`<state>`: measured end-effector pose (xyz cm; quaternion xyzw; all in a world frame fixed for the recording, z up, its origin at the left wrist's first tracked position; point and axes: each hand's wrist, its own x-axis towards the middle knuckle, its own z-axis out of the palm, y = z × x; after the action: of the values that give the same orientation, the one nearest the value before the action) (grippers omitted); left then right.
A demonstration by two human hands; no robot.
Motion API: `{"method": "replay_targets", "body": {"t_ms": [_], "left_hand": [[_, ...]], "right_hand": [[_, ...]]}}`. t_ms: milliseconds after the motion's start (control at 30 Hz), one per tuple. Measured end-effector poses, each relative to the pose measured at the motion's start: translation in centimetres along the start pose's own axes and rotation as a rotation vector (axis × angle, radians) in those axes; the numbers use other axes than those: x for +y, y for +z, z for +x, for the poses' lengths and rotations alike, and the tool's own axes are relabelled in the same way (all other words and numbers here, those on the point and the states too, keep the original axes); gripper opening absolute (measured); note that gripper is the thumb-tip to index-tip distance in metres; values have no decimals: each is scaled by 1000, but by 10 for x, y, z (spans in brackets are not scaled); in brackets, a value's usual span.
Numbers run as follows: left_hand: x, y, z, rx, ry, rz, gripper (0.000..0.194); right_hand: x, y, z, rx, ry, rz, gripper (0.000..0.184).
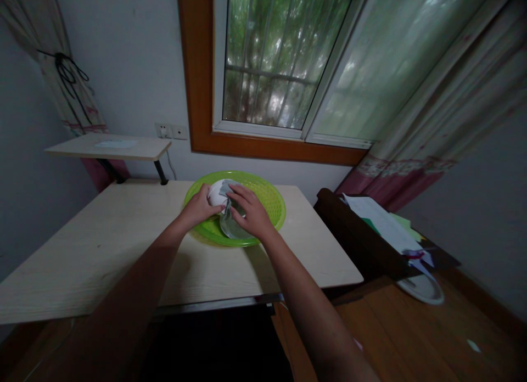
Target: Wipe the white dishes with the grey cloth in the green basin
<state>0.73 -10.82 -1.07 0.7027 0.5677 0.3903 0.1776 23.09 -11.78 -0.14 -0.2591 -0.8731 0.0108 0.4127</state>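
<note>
Over the green basket (269, 200), the left hand (197, 209) pinches a white rounded item (216, 194), best kept steady; the right hand (252, 213), fingers curled, holds grey cloth (226, 187) against it, ideally lightly.

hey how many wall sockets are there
2, side by side: the left socket, above the small shelf, and the right socket, nearer the window frame. Others may be hidden.

Glossy green plastic basket (270, 203) on smooth, pale wood-grain table (135, 228).
</note>
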Motion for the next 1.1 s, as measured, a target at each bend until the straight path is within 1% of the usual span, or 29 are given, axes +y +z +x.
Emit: {"method": "replay_targets", "body": {"t_ms": [67,233,400,500,567,700,867,1000,1100], "left_hand": [[1,-1,0,-3,1,-8,59],[-3,-1,-1,-2,8,-47,63],[-13,1,1,38,24,-87,63],[-18,2,1,50,28,-155,63],[-20,2,2,48,28,-204,63],[-23,5,3,27,24,-267,67],[-23,10,4,-17,72,-313,79],[-22,13,4,-5,137,-255,83],[-20,12,4,19,196,-214,81]], "right_hand": [[3,2,0,4,42,-1,57],[14,8,0,42,223,69,68],[18,10,2,73,376,217,67],[17,10,2,78,475,288,66],[17,10,2,84,511,314,67],[17,9,0,108,530,333,68],[21,11,-4,159,512,317,69],[22,13,-5,180,453,252,71],[21,12,-5,176,363,191,70]]}}
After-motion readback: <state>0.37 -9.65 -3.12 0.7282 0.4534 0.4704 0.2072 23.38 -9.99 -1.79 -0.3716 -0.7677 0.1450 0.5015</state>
